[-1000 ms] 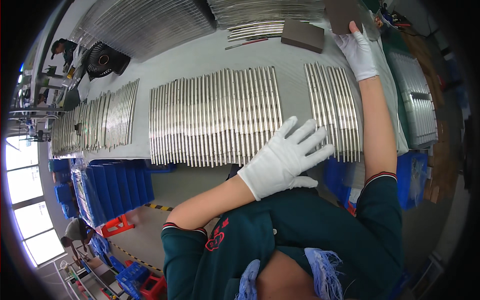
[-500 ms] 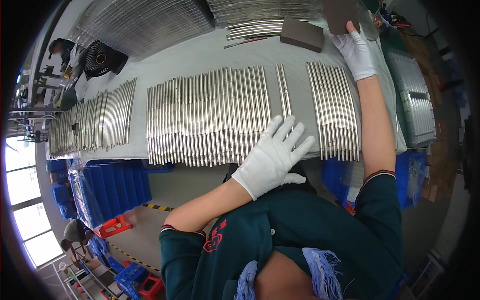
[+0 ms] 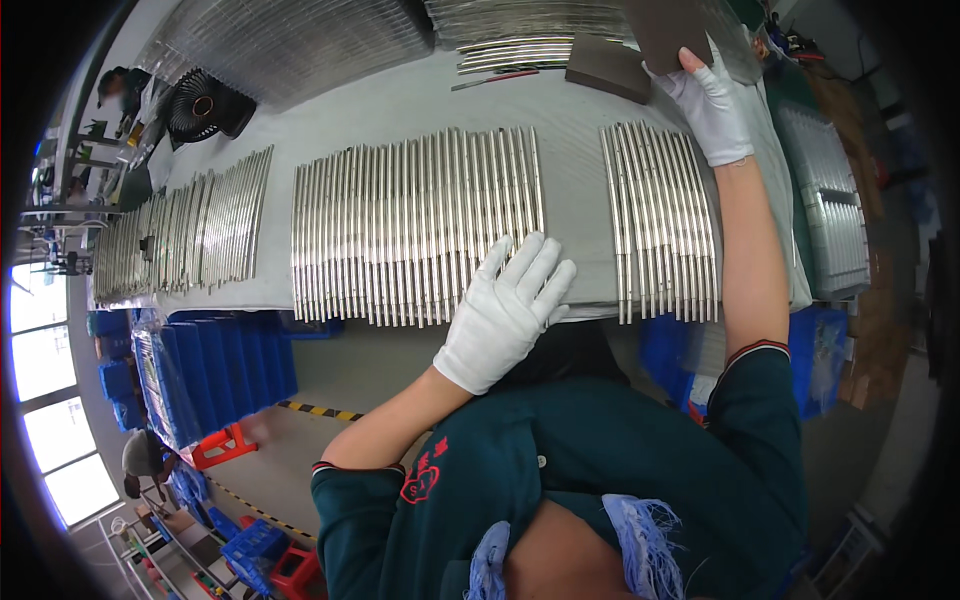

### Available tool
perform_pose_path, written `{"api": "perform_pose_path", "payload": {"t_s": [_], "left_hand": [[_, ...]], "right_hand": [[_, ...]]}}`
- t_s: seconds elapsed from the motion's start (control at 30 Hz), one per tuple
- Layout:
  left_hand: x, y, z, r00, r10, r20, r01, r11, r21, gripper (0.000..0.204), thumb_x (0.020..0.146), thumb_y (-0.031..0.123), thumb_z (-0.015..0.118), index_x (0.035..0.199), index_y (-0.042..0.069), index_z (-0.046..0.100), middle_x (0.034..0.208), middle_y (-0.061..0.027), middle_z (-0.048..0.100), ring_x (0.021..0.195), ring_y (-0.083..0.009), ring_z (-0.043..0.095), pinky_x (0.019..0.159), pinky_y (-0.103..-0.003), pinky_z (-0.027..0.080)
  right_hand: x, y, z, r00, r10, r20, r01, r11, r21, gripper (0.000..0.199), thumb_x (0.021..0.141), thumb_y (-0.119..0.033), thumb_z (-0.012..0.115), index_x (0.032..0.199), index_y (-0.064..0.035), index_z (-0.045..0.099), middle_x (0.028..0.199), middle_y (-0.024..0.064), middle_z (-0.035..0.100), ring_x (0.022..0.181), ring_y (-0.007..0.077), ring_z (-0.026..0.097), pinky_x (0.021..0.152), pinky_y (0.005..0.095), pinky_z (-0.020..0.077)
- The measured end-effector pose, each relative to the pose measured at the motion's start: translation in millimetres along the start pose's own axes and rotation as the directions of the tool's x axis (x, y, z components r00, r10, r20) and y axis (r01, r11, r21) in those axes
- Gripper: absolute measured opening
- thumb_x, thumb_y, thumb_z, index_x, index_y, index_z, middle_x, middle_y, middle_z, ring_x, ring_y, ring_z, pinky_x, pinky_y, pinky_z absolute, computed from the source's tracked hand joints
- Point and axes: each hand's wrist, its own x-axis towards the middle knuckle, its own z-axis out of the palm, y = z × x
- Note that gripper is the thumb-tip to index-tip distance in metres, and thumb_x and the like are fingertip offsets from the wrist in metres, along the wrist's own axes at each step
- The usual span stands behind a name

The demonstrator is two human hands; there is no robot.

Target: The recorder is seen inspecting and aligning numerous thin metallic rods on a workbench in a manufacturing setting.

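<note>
My left hand (image 3: pixel 505 312), in a white glove, lies with fingers stretched out over the near right end of a wide row of silver metal rods (image 3: pixel 400 230). These rods lie side by side on the cloth-covered table. A narrower row of the same rods (image 3: pixel 660 220) sits to the right, across a gap of bare cloth. At the far right my right hand (image 3: pixel 712 112), gloved with a bare thumb tip showing, grips a flat dark brown block (image 3: pixel 672 35). A second brown block (image 3: pixel 607 68) rests on the table just left of it.
Several thin rods (image 3: pixel 540 50) and a slim red-handled tool (image 3: pixel 495 79) lie at the back. Clear plastic trays (image 3: pixel 290 50) stand behind. On the left are a black fan (image 3: pixel 208 105) and more rods (image 3: pixel 190 230). Blue bins (image 3: pixel 225 375) stand below the table edge.
My left hand has moved left onto the wide row. The two rods lying apart in the gap are now beside the right-hand row. My right hand still holds the brown block.
</note>
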Motion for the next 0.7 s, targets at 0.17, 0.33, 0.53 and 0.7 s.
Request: {"api": "perform_pose_path", "payload": {"t_s": [0.17, 0.33, 0.53, 0.7], "left_hand": [[-4.9, 1.0, 1.9, 0.995, 0.032, -0.095, -0.036, 0.998, -0.043, 0.05, 0.078, 0.032, 0.075, 0.121, 0.011, 0.061, 0.126, -0.0108, 0.059, 0.123, -0.0287, 0.056, 0.104, -0.049, 0.042], [-11.5, 0.2, -0.4, 0.992, 0.044, -0.114, -0.06, 0.989, -0.139, 0.05, 0.076, 0.034, 0.077, 0.118, 0.011, 0.062, 0.123, -0.01, 0.06, 0.119, -0.0283, 0.059, 0.102, -0.048, 0.044], [-2.1, 0.3, -7.6, 0.976, 0.086, -0.202, -0.13, 0.968, -0.216, 0.05, 0.074, 0.035, 0.077, 0.116, 0.01, 0.062, 0.118, -0.0143, 0.061, 0.114, -0.0329, 0.061, 0.096, -0.045, 0.049], [-1.4, 3.1, -2.2, 0.969, 0.08, -0.234, -0.137, 0.961, -0.239, 0.048, 0.076, 0.034, 0.076, 0.114, 0.008, 0.061, 0.115, -0.0164, 0.061, 0.112, -0.0363, 0.061, 0.096, -0.047, 0.05]], "right_hand": [[-21.2, -3.8, 33.8, 0.999, 0.017, 0.033, -0.002, 0.92, -0.393, 0.066, 0.092, -0.017, 0.071, 0.15, -0.0069, 0.041, 0.138, 0.0059, 0.055, 0.125, 0.0162, 0.052, 0.107, 0.0297, 0.0411], [-53.6, -22.8, 92.8, 0.915, 0.257, 0.311, 0.013, 0.751, -0.66, 0.064, 0.082, -0.011, 0.078, 0.142, -0.0097, 0.055, 0.133, 0.0036, 0.061, 0.121, 0.015, 0.055, 0.106, 0.0286, 0.0424], [-76.2, -38.7, 107.3, 0.773, 0.48, 0.414, 0.099, 0.554, -0.827, 0.062, 0.079, 0.003, 0.075, 0.138, -0.0102, 0.059, 0.132, 0.0047, 0.065, 0.123, 0.0161, 0.059, 0.105, 0.0304, 0.0461], [-79.1, -29.7, 129.4, 0.761, 0.467, 0.451, 0.167, 0.53, -0.831, 0.059, 0.08, 0.006, 0.072, 0.135, -0.0104, 0.061, 0.129, 0.004, 0.067, 0.117, 0.0135, 0.062, 0.101, 0.0307, 0.0502]]}}
